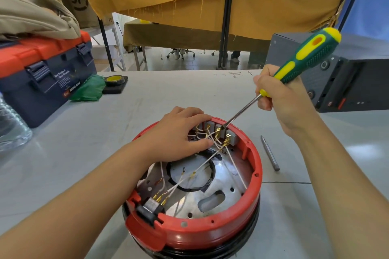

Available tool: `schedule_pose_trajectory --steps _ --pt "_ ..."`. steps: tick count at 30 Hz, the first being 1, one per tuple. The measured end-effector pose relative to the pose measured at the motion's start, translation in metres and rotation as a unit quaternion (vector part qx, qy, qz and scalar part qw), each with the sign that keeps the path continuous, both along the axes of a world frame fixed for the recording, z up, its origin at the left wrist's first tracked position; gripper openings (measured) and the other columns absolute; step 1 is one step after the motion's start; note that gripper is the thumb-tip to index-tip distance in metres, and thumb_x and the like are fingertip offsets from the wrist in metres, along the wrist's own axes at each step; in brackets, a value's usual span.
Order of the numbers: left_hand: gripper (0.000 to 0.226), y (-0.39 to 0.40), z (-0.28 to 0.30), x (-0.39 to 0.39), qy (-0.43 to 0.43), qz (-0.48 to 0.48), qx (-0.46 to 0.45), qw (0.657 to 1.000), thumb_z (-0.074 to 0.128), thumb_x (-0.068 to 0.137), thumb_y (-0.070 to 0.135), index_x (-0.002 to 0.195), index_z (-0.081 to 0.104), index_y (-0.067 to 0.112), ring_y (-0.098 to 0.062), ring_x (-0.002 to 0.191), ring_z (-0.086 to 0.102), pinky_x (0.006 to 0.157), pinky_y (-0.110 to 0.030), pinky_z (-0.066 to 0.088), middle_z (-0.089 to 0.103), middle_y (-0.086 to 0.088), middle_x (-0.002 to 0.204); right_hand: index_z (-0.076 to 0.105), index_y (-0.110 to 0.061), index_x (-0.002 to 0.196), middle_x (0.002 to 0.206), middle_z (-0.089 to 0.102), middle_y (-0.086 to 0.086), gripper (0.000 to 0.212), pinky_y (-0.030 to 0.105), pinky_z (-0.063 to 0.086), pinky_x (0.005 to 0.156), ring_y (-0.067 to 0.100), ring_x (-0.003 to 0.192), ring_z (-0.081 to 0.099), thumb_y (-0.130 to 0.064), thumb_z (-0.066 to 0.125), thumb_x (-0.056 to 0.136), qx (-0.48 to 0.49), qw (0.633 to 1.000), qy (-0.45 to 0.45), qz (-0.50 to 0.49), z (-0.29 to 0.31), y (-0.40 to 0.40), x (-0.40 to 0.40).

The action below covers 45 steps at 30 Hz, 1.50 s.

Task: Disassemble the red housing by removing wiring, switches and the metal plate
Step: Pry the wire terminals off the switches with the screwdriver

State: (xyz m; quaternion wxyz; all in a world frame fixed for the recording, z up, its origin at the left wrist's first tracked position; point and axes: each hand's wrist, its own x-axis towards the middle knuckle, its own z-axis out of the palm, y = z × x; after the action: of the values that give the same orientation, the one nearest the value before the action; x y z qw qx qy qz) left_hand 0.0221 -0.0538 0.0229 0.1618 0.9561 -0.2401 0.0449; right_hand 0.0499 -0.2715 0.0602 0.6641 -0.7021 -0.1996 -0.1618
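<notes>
Housing: we have the red housing (195,231) sitting open side up on the grey worktop (172,90), close in front of us, so the inside parts face us.
Left hand: our left hand (179,132) lies over the far left rim, fingers curled on the edge and thumb down among the wires; we judge it is there to keep the housing from turning under the tool.
Right hand: our right hand (280,99) has its grip wrapped tight around the neck of the screwdriver (311,54), held low on the handle, likely for fine control.
Tool tip: the blade reaches down to the brass terminals on the grey switch block (221,132) at the far wall; whether it touches one we cannot tell.
Wiring: white wires (210,160) cross over the metal plate (221,185) to a black switch (150,208) in the near rim, all not yet removed.
In the way: the crossing wires crowd the terminals, and our left thumb sits near the blade.
Around: a loose metal bit (270,153) lies just right of the housing; a toolbox (42,73), a tape roll (115,81), a green bag (90,88) and a grey case (347,73) stand well back.
</notes>
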Motion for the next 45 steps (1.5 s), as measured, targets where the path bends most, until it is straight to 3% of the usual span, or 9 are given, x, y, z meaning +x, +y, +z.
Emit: schedule_pose_trajectory --steps 5,16,25,30,35,41,45 --pt "0.060 0.000 -0.001 0.000 0.002 0.000 -0.005 1.000 0.053 0.086 0.055 0.141 0.037 0.035 -0.014 0.131 0.028 0.109 -0.033 0.028 0.035 0.012 0.145 0.043 -0.026 0.044 0.048 0.041 -0.009 0.037 0.014 0.031 0.040 0.008 0.039 0.037 -0.018 0.056 0.077 0.041 0.999 0.024 -0.005 -0.018 0.004 -0.002" --pt "0.060 0.001 -0.001 0.000 0.001 -0.002 -0.012 1.000 0.053 0.085 0.056 0.139 0.039 0.035 -0.014 0.132 0.028 0.110 -0.034 0.028 0.036 0.011 0.146 0.045 -0.024 0.049 0.049 0.040 -0.009 0.033 0.014 0.030 0.042 0.006 0.043 0.035 -0.015 0.054 0.080 0.058 0.997 -0.028 -0.032 -0.012 -0.005 -0.009" --pt "0.060 0.002 -0.001 -0.001 0.004 -0.001 -0.007 1.000 0.052 0.086 0.056 0.140 0.037 0.035 -0.015 0.133 0.026 0.110 -0.032 0.027 0.034 0.011 0.147 0.046 -0.020 0.057 0.046 0.043 -0.006 0.024 0.015 0.035 0.047 0.010 0.046 0.039 -0.024 0.056 0.078 -0.069 0.995 -0.068 -0.012 -0.009 -0.008 -0.013" --pt "0.059 0.002 -0.001 -0.001 0.003 0.000 -0.005 1.000 0.052 0.086 0.055 0.140 0.038 0.035 -0.015 0.133 0.027 0.108 -0.030 0.026 0.034 0.011 0.147 0.045 -0.021 0.059 0.048 0.042 -0.006 0.023 0.022 0.034 0.050 0.015 0.050 0.038 -0.033 0.056 0.075 -0.129 0.990 -0.060 0.012 -0.007 -0.012 -0.015" --pt "0.059 0.001 -0.001 -0.001 0.005 0.004 -0.004 1.000 0.052 0.087 0.055 0.140 0.038 0.035 -0.015 0.133 0.027 0.110 -0.033 0.026 0.035 0.011 0.147 0.043 -0.022 0.053 0.047 0.039 -0.007 0.028 0.018 0.030 0.044 0.012 0.045 0.035 -0.016 0.053 0.078 -0.046 0.999 -0.008 0.008 -0.012 -0.012 -0.010" --pt "0.059 0.001 0.000 -0.001 0.005 0.002 -0.003 1.000 0.051 0.087 0.055 0.140 0.038 0.034 -0.015 0.133 0.027 0.110 -0.031 0.026 0.034 0.010 0.148 0.038 -0.022 0.049 0.045 0.033 -0.003 0.030 0.019 0.028 0.043 0.012 0.042 0.029 -0.015 0.052 0.075 0.051 0.997 0.066 0.001 -0.020 -0.017 -0.001" --pt "0.058 0.001 0.000 -0.002 0.003 0.002 -0.008 1.000 0.052 0.087 0.054 0.140 0.038 0.034 -0.014 0.132 0.028 0.108 -0.030 0.026 0.035 0.011 0.147 0.030 -0.015 0.056 0.047 0.029 -0.003 0.026 0.018 0.023 0.043 0.011 0.040 0.025 -0.014 0.050 0.073 0.107 0.990 0.094 -0.006 -0.026 -0.018 0.005"
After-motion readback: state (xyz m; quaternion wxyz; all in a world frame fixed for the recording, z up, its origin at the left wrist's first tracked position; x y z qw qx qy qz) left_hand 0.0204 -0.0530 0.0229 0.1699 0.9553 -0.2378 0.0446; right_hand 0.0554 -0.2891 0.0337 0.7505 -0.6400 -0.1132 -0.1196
